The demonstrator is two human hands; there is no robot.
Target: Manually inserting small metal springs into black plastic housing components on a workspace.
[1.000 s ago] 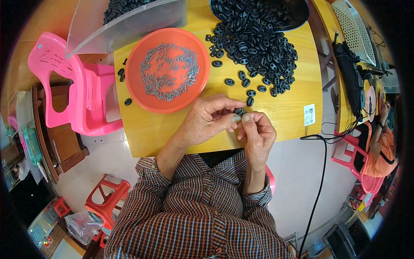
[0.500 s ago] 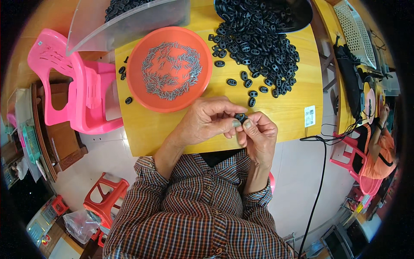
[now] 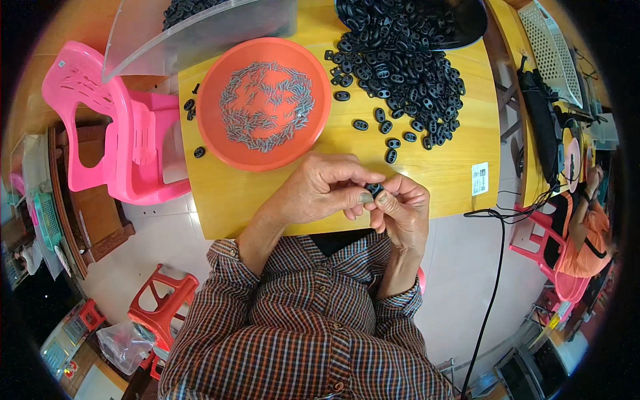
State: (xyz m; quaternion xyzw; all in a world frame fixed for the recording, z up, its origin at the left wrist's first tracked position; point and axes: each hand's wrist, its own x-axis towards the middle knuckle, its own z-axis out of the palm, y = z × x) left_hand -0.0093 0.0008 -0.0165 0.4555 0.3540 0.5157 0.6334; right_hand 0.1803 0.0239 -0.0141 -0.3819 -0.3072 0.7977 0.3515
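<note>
Above the near edge of the yellow table (image 3: 440,190), both hands pinch one small black two-hole plastic piece, like a cord lock (image 3: 375,189). My left hand (image 3: 320,189) is closed on its left side with thumb and forefinger. My right hand (image 3: 404,207) grips it from the right, thumb on top. The fingers cover much of the piece. Beyond my left hand, an orange-red bowl (image 3: 212,143) holds many thin grey metal pieces (image 3: 267,123), like springs or pins. A heap of similar black pieces (image 3: 400,80) spreads across the table's far right, with several loose ones nearer my hands.
A clear plastic bin (image 3: 220,43) with black parts stands at the far left, and a dark tub (image 3: 467,27) lies behind the heap. Left are a pink chair (image 3: 127,133) and red stool (image 3: 163,303). A black cable (image 3: 493,287) hangs at right, near another person (image 3: 590,240).
Both hands keep hold of the black piece, which has turned slightly between my fingertips. The view has shifted a little; the bowl and heap stay in place.
</note>
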